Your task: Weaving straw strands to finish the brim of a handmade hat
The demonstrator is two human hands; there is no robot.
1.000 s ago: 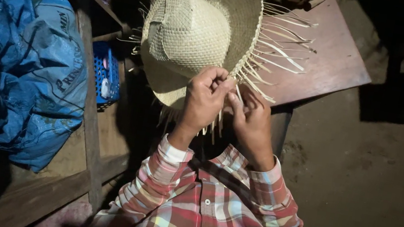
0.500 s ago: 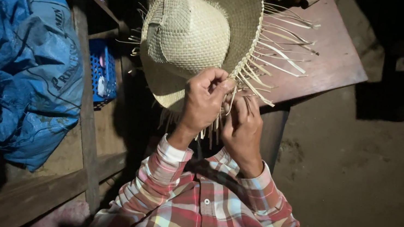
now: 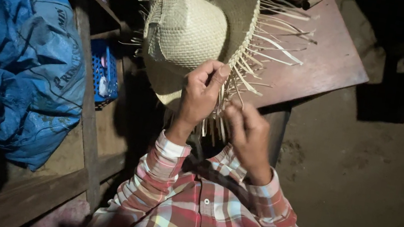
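A woven straw hat (image 3: 195,24) with loose, unwoven strips sticking out of its brim is held in front of me, crown facing up. My left hand (image 3: 200,95) grips the near edge of the brim, thumb on top. My right hand (image 3: 246,132) is just below and right of it, fingers pinched on the loose straw strips (image 3: 220,112) hanging from the brim. Both arms wear a red plaid shirt with white cuffs.
A reddish wooden table (image 3: 328,58) lies behind the hat. A blue plastic sack (image 3: 26,71) rests on wooden shelving (image 3: 86,126) at the left, with a small blue basket (image 3: 104,73) beside it. Bare dirt floor (image 3: 363,203) spreads to the right.
My right hand has dropped slightly down and away from the brim, pulling on the strips. The left hand stays on the brim's edge.
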